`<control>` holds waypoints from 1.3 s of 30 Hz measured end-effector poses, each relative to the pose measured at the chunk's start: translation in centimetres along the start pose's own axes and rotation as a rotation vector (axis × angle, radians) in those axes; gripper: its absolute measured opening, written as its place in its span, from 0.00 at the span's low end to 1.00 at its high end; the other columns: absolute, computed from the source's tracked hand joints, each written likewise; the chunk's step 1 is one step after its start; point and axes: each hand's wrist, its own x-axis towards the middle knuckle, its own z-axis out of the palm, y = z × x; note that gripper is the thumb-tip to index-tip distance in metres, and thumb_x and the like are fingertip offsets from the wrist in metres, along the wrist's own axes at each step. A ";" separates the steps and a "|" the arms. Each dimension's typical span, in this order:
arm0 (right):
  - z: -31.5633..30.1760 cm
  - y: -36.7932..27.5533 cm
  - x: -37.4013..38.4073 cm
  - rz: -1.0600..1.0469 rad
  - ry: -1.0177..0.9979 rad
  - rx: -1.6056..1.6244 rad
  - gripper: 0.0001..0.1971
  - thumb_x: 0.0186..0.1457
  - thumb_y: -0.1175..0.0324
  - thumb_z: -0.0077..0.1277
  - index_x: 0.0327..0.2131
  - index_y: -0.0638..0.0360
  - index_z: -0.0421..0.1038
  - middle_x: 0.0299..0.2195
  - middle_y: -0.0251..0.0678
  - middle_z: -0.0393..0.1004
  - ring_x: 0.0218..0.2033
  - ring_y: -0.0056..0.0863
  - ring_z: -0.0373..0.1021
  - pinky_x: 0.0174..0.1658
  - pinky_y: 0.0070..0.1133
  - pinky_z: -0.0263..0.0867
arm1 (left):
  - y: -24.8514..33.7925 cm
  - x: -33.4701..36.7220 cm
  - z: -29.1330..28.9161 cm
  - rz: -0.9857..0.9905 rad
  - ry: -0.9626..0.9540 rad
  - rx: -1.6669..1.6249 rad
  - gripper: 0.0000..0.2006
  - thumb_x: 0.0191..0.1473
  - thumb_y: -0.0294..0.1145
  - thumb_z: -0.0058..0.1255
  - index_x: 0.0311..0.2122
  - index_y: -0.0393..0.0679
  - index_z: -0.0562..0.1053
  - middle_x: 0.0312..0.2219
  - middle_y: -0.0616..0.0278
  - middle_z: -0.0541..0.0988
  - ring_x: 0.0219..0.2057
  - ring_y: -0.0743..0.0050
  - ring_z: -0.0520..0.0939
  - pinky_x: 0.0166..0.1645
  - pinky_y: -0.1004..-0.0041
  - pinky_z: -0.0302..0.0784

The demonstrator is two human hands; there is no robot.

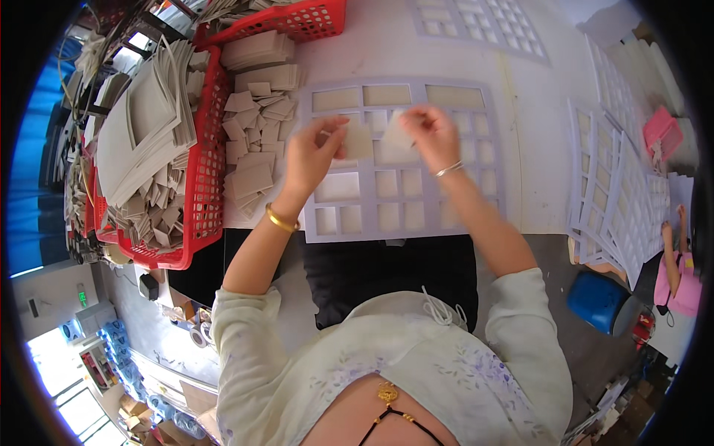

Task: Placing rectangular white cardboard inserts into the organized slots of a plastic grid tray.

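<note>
A pale lavender frame board (409,232) with rectangular openings lies flat on the white table before me. My left hand (316,152), a gold bangle on its wrist, is closed on the edge of a beige card piece (359,141) over the board's left-middle part. My right hand (435,137), with a thin bracelet, pinches another pale card piece (396,138) over the middle, a little blurred. Many of the openings show beige or white filling. Beside the board's left edge lie loose grey-beige card pieces (253,123) in a heap.
A red perforated basket (204,201) full of card scraps stands at the left, with another red basket (316,21) behind it. A second frame board (483,26) lies at the far side. Stacked frame boards (595,186) and a person in pink (677,282) are at the right.
</note>
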 end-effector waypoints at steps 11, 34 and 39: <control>-6.7 0.2 4.2 0.075 0.064 -0.017 0.08 0.52 0.69 0.56 0.34 0.61 0.70 0.27 0.29 0.74 0.24 0.12 0.69 0.22 0.12 0.59 | -6.4 8.0 3.6 -0.072 -0.111 0.180 0.04 0.53 0.22 0.47 0.34 0.33 0.72 0.22 0.60 0.77 0.21 0.78 0.80 0.23 0.79 0.75; -3.7 4.6 9.2 -0.166 -0.477 -0.797 0.06 0.48 0.71 0.53 0.33 0.56 0.72 0.30 0.32 0.74 0.32 0.29 0.72 0.35 0.25 0.68 | -6.3 5.9 4.4 0.573 -0.157 0.864 0.09 0.44 0.22 0.50 0.31 0.48 0.76 0.35 0.67 0.78 0.40 0.62 0.76 0.41 0.62 0.71; -2.2 3.8 7.2 -0.337 -0.370 -1.118 0.04 0.45 0.72 0.54 0.28 0.54 0.72 0.33 0.32 0.69 0.34 0.33 0.70 0.34 0.29 0.68 | -6.1 4.7 4.4 0.569 -0.178 0.871 0.09 0.46 0.22 0.50 0.33 0.47 0.76 0.37 0.66 0.78 0.43 0.61 0.75 0.45 0.62 0.68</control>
